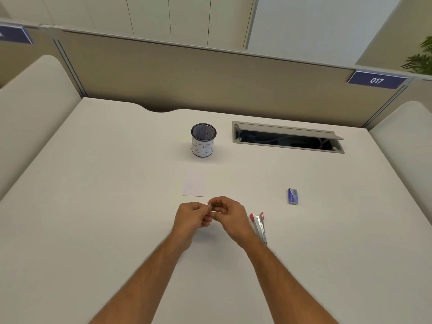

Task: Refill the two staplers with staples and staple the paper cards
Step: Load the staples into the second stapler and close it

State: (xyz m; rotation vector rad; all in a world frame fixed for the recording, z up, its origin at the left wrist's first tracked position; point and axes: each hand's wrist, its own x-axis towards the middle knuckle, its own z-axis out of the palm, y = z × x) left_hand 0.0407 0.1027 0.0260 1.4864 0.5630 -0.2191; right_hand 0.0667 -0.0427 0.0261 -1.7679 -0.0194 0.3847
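A short, pale silvery strip of staples [211, 207] was pinched between the curled fingertips of the left hand [190, 219] and the right hand [230, 217] just above the desk [93, 206], its long axis running roughly away from the person and tilted a little left. Just right of the right wrist an opened stapler [259, 226] with pink ends lay on the desk, its metal length pointing away and slightly left, partly hidden by that wrist. Beyond the hands lay a white paper card [194, 182], farther off a mesh cup [203, 140] labelled "BIN", with a blue staple box [292, 196] well to the right and an open cable hatch [287, 137] behind it.
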